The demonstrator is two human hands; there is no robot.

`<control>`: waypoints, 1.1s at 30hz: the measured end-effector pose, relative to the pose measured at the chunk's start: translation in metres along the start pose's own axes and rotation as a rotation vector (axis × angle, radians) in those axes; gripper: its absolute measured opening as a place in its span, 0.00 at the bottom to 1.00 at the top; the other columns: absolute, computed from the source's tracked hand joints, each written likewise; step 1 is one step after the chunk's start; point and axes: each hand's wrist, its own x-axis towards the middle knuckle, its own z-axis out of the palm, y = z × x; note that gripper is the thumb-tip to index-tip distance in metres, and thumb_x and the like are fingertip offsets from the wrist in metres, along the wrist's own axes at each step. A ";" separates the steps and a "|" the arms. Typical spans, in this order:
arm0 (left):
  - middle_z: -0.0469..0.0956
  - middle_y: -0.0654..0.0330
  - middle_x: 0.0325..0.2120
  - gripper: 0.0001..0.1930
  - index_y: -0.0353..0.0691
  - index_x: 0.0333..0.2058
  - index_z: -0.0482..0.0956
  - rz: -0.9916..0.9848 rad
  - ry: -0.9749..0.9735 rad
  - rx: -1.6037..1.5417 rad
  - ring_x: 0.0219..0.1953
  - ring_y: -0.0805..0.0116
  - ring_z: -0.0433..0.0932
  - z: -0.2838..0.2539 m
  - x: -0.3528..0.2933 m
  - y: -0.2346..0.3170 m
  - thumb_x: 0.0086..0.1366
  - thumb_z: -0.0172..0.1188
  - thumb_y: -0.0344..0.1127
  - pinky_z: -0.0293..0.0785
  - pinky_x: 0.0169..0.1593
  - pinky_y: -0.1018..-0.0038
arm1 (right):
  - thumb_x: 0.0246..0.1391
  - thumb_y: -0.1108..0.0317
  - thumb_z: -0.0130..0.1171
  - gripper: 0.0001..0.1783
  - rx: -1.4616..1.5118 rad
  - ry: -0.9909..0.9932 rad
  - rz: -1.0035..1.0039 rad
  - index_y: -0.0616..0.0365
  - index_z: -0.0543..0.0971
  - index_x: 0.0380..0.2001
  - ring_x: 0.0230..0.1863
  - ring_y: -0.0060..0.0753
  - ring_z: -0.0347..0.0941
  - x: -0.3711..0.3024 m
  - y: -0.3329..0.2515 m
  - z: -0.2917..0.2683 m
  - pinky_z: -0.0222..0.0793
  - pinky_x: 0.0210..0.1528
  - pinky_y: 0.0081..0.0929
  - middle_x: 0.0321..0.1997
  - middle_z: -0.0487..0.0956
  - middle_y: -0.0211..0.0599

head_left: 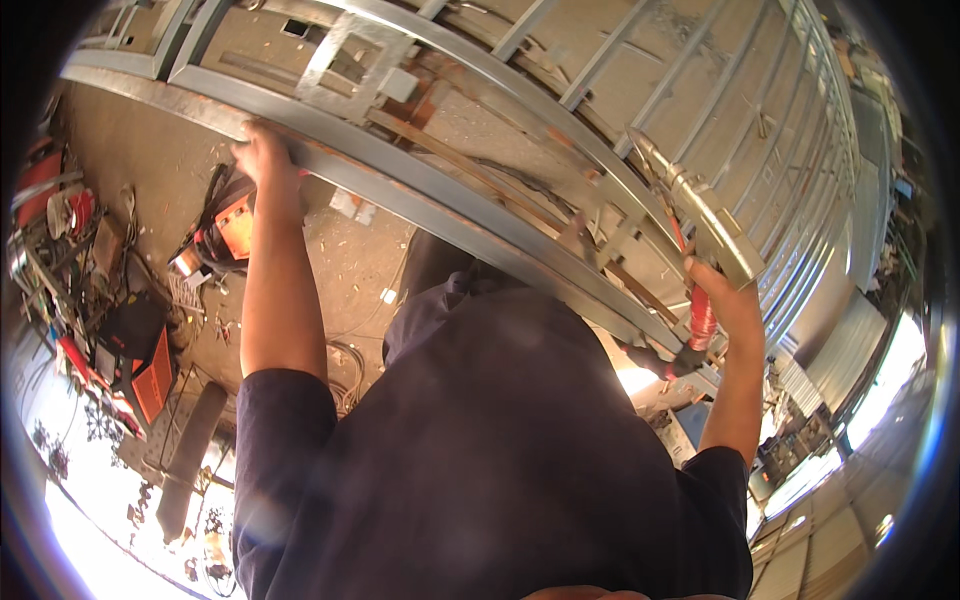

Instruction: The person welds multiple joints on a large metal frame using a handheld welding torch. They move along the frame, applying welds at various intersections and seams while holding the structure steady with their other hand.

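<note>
A long grey metal frame [440, 200] runs slantwise in front of me. My left hand [264, 155] is at its near bar on the left, fingers closed on the edge, slightly blurred. At the right end, my right hand [727, 296] is wrapped round a red-wrapped handle [703, 318]. A black cable end [655, 362] lies by the handle's lower end. Just above the same hand is a brassy metal barrel bolt [698, 205] with a flat plate; whether my fingers touch it too, I cannot tell.
Beyond the frame, long thin metal bars [700, 85] lie in a grid. An orange and black machine [236, 228] stands on the ground below my left hand. Tools and red items [75, 215] crowd the far left, near another orange and black machine [150, 375]. Loose cable [347, 370] lies near my legs.
</note>
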 end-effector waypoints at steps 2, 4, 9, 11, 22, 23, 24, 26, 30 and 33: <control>0.74 0.34 0.60 0.41 0.29 0.71 0.63 0.332 0.177 0.262 0.64 0.37 0.74 -0.006 -0.060 0.005 0.76 0.51 0.62 0.73 0.66 0.48 | 0.58 0.67 0.69 0.14 -0.135 0.025 0.025 0.61 0.83 0.45 0.31 0.21 0.77 -0.020 0.031 -0.024 0.74 0.35 0.26 0.31 0.81 0.27; 0.75 0.39 0.60 0.33 0.32 0.65 0.71 0.844 0.111 0.333 0.64 0.37 0.73 0.001 -0.117 -0.019 0.73 0.63 0.52 0.72 0.66 0.48 | 0.57 0.65 0.70 0.19 -0.218 0.030 0.036 0.61 0.83 0.50 0.33 0.20 0.76 -0.036 0.044 -0.041 0.74 0.37 0.25 0.34 0.82 0.26; 0.72 0.48 0.68 0.42 0.41 0.73 0.65 1.012 -0.827 0.760 0.73 0.48 0.65 0.041 -0.368 -0.045 0.69 0.62 0.61 0.49 0.78 0.49 | 0.54 0.65 0.69 0.39 -0.243 -0.044 -0.217 0.47 0.74 0.70 0.43 0.34 0.83 -0.030 0.089 -0.055 0.78 0.49 0.36 0.46 0.87 0.37; 0.69 0.46 0.69 0.56 0.31 0.76 0.52 1.060 -0.797 0.770 0.76 0.53 0.61 0.060 -0.420 -0.075 0.65 0.62 0.69 0.40 0.81 0.49 | 0.53 0.65 0.69 0.43 -0.280 -0.071 -0.434 0.39 0.70 0.74 0.47 0.44 0.86 -0.019 0.105 -0.054 0.78 0.53 0.42 0.49 0.88 0.43; 0.70 0.44 0.64 0.68 0.23 0.76 0.46 1.027 -0.720 0.907 0.73 0.53 0.64 0.071 -0.467 -0.086 0.56 0.65 0.75 0.35 0.81 0.47 | 0.56 0.58 0.69 0.39 -0.369 -0.023 -0.772 0.35 0.70 0.71 0.48 0.62 0.83 0.018 0.133 0.016 0.81 0.49 0.51 0.52 0.86 0.48; 0.70 0.44 0.64 0.67 0.23 0.76 0.47 1.018 -0.720 0.906 0.72 0.53 0.65 0.071 -0.468 -0.087 0.57 0.65 0.75 0.35 0.81 0.47 | 0.56 0.58 0.69 0.39 -0.381 -0.009 -0.783 0.35 0.70 0.71 0.48 0.62 0.83 0.022 0.135 0.020 0.81 0.48 0.52 0.51 0.86 0.48; 0.70 0.43 0.64 0.67 0.23 0.76 0.47 1.010 -0.721 0.905 0.72 0.52 0.65 0.072 -0.469 -0.088 0.58 0.65 0.74 0.35 0.81 0.47 | 0.56 0.59 0.70 0.39 -0.394 0.007 -0.793 0.35 0.70 0.71 0.48 0.62 0.83 0.024 0.136 0.023 0.81 0.48 0.52 0.50 0.86 0.48; 0.70 0.43 0.64 0.65 0.23 0.76 0.47 1.003 -0.721 0.895 0.72 0.52 0.66 0.072 -0.470 -0.088 0.59 0.64 0.73 0.35 0.81 0.48 | 0.55 0.59 0.71 0.40 -0.390 0.024 -0.812 0.36 0.70 0.71 0.46 0.61 0.83 0.028 0.137 0.026 0.81 0.46 0.53 0.49 0.86 0.47; 0.71 0.43 0.65 0.63 0.23 0.76 0.46 0.988 -0.742 0.905 0.72 0.51 0.66 0.071 -0.470 -0.085 0.61 0.63 0.70 0.34 0.81 0.48 | 0.54 0.59 0.70 0.40 -0.400 0.070 -0.857 0.38 0.70 0.71 0.45 0.61 0.83 0.033 0.142 0.033 0.82 0.45 0.52 0.49 0.85 0.46; 0.70 0.43 0.65 0.63 0.23 0.76 0.45 0.979 -0.752 0.936 0.72 0.51 0.65 0.069 -0.471 -0.083 0.62 0.61 0.71 0.33 0.81 0.48 | 0.55 0.59 0.70 0.40 -0.446 0.087 -0.865 0.37 0.70 0.71 0.42 0.60 0.84 0.030 0.141 0.035 0.82 0.44 0.52 0.47 0.85 0.44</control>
